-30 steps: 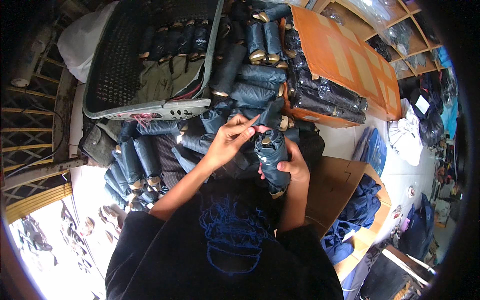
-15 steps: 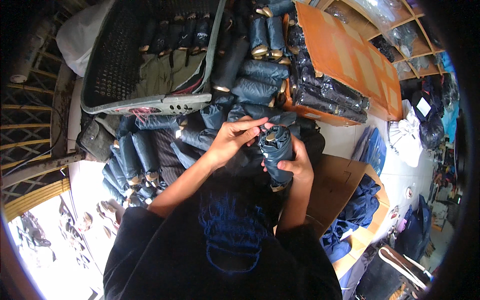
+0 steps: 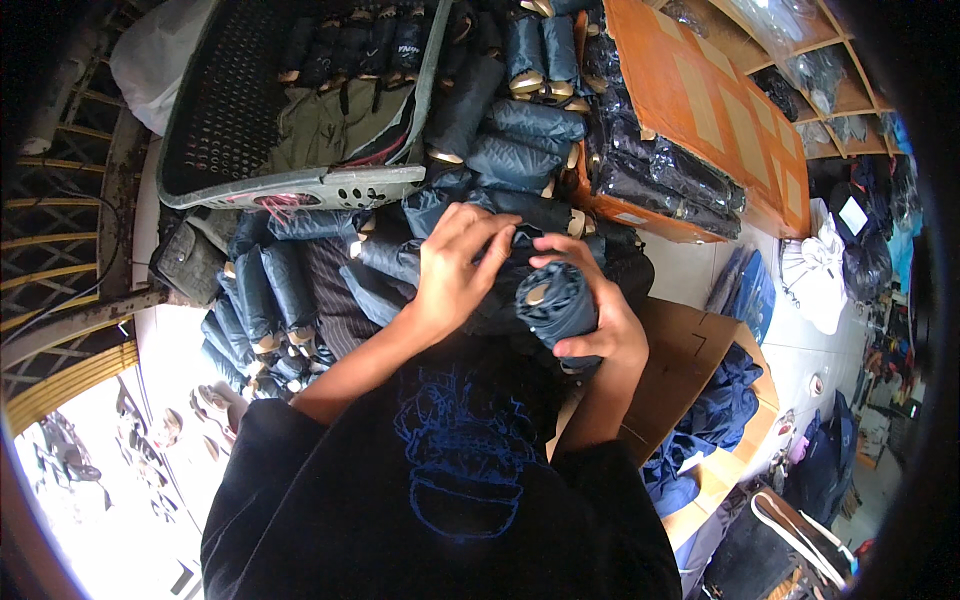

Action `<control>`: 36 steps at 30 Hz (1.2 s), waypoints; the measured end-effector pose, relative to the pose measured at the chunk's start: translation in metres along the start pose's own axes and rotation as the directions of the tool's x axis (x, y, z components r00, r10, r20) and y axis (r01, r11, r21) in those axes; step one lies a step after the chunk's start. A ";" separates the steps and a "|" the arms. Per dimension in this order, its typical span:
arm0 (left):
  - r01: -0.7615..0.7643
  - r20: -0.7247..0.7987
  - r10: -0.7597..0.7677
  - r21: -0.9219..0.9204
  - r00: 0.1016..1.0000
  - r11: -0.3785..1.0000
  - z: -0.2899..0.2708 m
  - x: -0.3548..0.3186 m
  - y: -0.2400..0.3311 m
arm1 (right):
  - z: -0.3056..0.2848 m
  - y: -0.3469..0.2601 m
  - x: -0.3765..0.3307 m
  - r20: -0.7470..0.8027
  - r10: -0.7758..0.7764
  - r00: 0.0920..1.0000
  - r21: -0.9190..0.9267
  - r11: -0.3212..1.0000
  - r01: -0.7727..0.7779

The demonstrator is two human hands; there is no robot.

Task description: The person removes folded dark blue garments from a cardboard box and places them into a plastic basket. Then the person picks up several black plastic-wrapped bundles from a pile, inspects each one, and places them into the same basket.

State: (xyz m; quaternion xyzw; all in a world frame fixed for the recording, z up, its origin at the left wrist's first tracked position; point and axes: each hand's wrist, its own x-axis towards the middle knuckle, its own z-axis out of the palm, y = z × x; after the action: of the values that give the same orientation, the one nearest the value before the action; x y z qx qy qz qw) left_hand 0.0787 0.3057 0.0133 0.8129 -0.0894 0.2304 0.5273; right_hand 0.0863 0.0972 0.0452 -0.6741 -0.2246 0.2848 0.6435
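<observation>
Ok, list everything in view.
held roll: one, slate, centre
loose rolls: many, slate, ahead and left
basket: one, dark grey, upper left
basket rolls: several, black, in basket
cloth: count unclear, olive, in basket
orange box: one, orange, upper right
packs: several, black, in orange box
brown box: one, brown, lower right
clothes: count unclear, blue, in brown box
sack: one, white, right
bag: one, white, upper left
shelf: one, brown, upper right
shoes: several, mixed, lower left
lattice: one, dark, left
shirt: one, black, bottom
left hand: one, bare, centre
right hand: one, bare, on held roll
</observation>
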 end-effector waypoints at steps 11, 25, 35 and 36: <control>-0.015 -0.042 0.017 0.035 0.999 0.999 -0.009 0.003 0.009 | 0.010 0.003 0.003 -0.149 0.032 0.988 -0.122 0.991 -0.050; -0.053 0.080 0.051 0.020 0.995 0.998 -0.015 -0.006 0.007 | 0.013 0.008 0.008 -0.255 0.016 0.967 -0.155 0.986 -0.057; 0.082 0.079 -0.077 -0.062 0.994 0.995 -0.012 -0.012 0.019 | 0.024 -0.004 0.016 -0.356 -0.086 0.931 -0.435 0.896 -0.084; 0.089 0.065 -0.085 -0.067 0.994 0.994 -0.010 -0.012 0.020 | 0.026 -0.006 0.017 -0.364 -0.107 0.925 -0.449 0.890 -0.074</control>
State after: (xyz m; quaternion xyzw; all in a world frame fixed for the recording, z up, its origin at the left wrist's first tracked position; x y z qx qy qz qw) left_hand 0.0578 0.3053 0.0275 0.8039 -0.0782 0.1786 0.5619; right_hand 0.0818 0.1283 0.0494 -0.8460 -0.1621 0.0829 0.5012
